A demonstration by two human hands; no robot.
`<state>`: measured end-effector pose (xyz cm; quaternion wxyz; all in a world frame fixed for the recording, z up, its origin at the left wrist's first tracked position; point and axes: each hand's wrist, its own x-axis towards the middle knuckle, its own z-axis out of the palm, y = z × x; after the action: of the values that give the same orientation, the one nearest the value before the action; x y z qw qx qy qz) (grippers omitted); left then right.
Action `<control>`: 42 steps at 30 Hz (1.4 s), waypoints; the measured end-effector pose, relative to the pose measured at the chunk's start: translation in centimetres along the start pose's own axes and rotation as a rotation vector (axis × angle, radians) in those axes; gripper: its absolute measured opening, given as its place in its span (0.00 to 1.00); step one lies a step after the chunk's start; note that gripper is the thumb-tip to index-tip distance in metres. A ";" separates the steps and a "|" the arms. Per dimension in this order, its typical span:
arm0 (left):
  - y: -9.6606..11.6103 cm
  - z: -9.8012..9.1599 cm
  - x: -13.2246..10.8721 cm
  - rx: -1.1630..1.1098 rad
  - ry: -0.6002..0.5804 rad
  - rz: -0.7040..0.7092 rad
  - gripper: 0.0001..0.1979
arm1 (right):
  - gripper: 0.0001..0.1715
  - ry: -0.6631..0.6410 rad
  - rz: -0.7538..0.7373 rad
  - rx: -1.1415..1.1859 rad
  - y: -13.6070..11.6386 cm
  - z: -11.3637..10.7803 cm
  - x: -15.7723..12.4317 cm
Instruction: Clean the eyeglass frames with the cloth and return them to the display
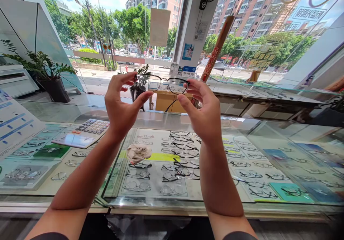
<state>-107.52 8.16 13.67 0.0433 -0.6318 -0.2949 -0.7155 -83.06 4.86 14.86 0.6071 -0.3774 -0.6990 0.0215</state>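
Note:
A pair of dark-framed eyeglasses (164,79) is held up in front of me, above the glass counter. My left hand (122,102) pinches the left end of the frame between its fingers. At the other end, my right hand (202,107) grips the frame near the hinge, its thumb by the lower edge of the lens. One dark temple arm slants down below the right lens. On the counter below lies a crumpled beige cloth (139,153). Both arms reach forward, and the hands do not touch the counter.
The glass display counter (113,200) holds rows of eyeglasses. A calculator (83,132) lies on the left, near a printed sheet (16,125). Potted plants (55,89) stand beyond, by large windows facing a street. Another low display case (258,98) is at the back right.

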 end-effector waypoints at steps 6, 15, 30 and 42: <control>-1.1 0.0 0.6 -0.090 -0.076 -0.061 0.34 | 0.29 0.067 -0.035 -0.016 -0.9 0.4 -0.1; -1.3 0.7 0.2 -0.113 -0.089 -0.056 0.37 | 0.35 0.137 -0.133 -0.098 -1.2 0.9 -0.5; -1.7 1.7 -1.0 -0.005 0.086 0.021 0.39 | 0.31 0.075 -0.091 0.012 -1.1 1.8 -0.5; -2.4 1.8 -1.5 -0.022 0.114 0.134 0.43 | 0.33 0.091 -0.202 -0.006 0.9 2.7 -0.4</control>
<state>-106.68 10.58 11.44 0.1006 -0.6088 -0.2411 -0.7491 -84.92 6.47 13.36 0.6360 -0.3076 -0.7053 -0.0590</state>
